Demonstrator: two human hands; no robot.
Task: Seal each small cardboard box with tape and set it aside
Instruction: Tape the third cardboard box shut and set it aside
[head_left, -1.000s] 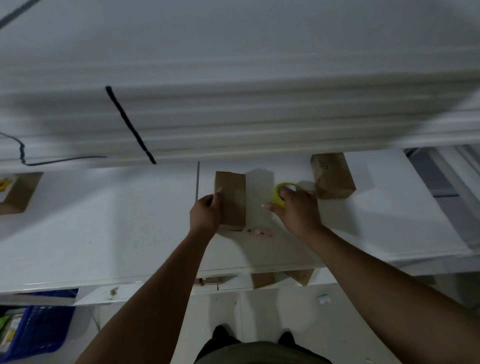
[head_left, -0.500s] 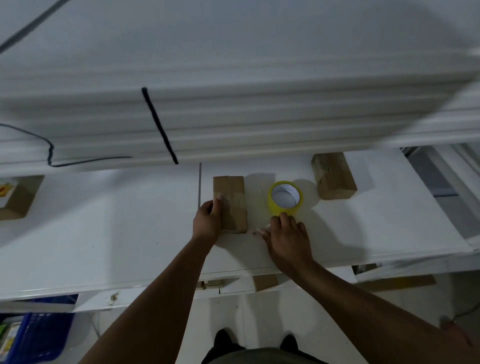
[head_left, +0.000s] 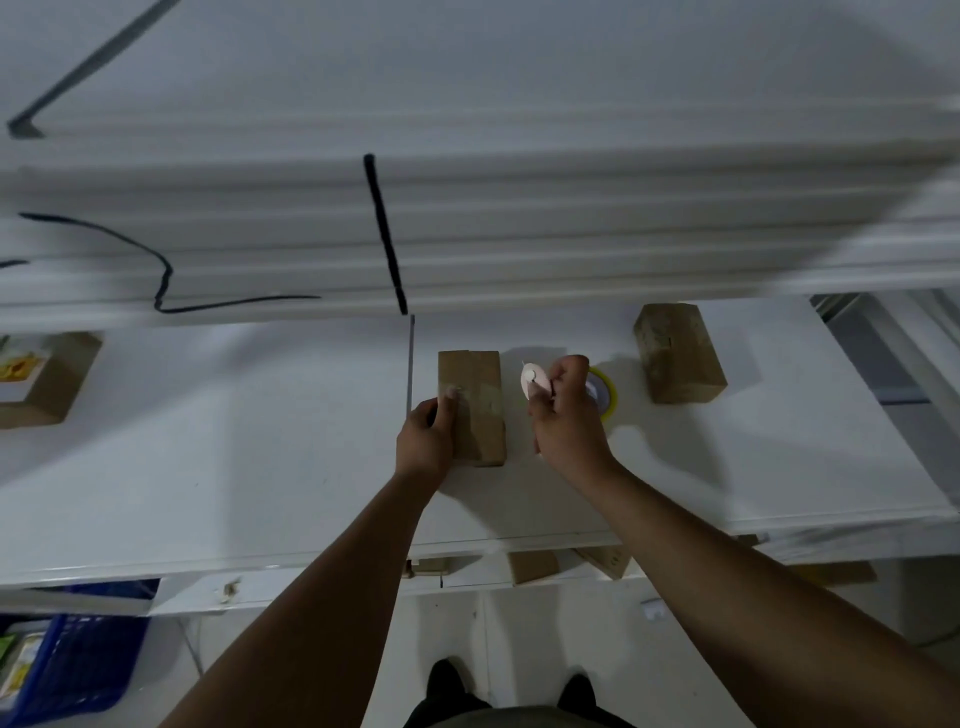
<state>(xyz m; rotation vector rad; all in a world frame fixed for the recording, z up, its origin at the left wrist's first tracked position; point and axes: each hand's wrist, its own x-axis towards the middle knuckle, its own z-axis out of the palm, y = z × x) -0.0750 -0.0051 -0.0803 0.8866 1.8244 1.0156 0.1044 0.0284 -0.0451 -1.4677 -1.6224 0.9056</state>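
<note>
Oblong brown box (head_left: 475, 402), flat, in grip of left hand (head_left: 423, 441).

Both arms are stretched out forward. The left hand (head_left: 423, 441) grips the cardboard box (head_left: 475, 395) by its side, thumb on top. The right hand (head_left: 569, 415) is fisted round a small pale thing (head_left: 532, 382).

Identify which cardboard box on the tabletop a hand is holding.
The middle box, beside the yellow tape roll: the left hand holds its left side. The far-left box and the far-right box lie untouched.
</note>
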